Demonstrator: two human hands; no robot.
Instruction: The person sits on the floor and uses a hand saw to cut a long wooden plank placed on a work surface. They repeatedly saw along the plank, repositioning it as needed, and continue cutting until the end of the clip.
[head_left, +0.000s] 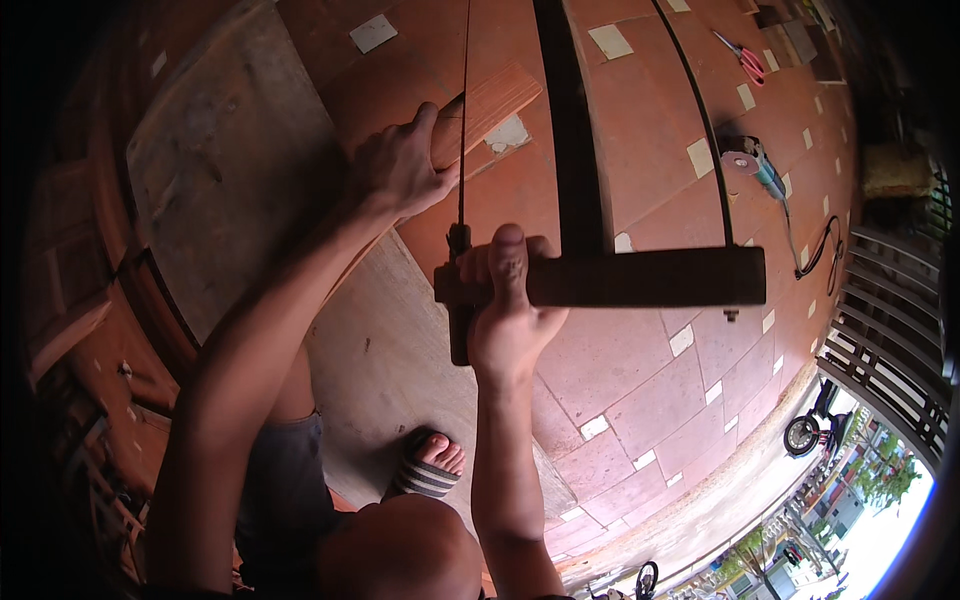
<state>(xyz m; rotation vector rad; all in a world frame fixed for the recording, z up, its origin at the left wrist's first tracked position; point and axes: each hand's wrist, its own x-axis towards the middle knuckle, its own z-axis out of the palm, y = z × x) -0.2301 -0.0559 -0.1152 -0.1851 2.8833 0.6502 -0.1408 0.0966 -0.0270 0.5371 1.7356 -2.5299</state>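
Observation:
My right hand (515,325) is closed around the handle end of a wooden frame saw (650,277), its thumb lying up over the dark crosspiece. The saw's thin blade (465,60) runs away from me and passes across a reddish wooden piece (505,98). Whether the teeth have entered the wood cannot be told. Close to the left of the blade, my left hand (400,165) grips that piece, which runs back under my forearm. Beneath lies a wide, worn plank (395,335), with my sandalled foot (432,465) on it.
Tiled floor (640,370) spreads to the right. On it lie an angle grinder (765,170) with a cord and pink-handled scissors (745,62). Carved wooden furniture parts (75,330) stand at the left. A slatted rail (890,310) and a motorbike (815,428) are farther right.

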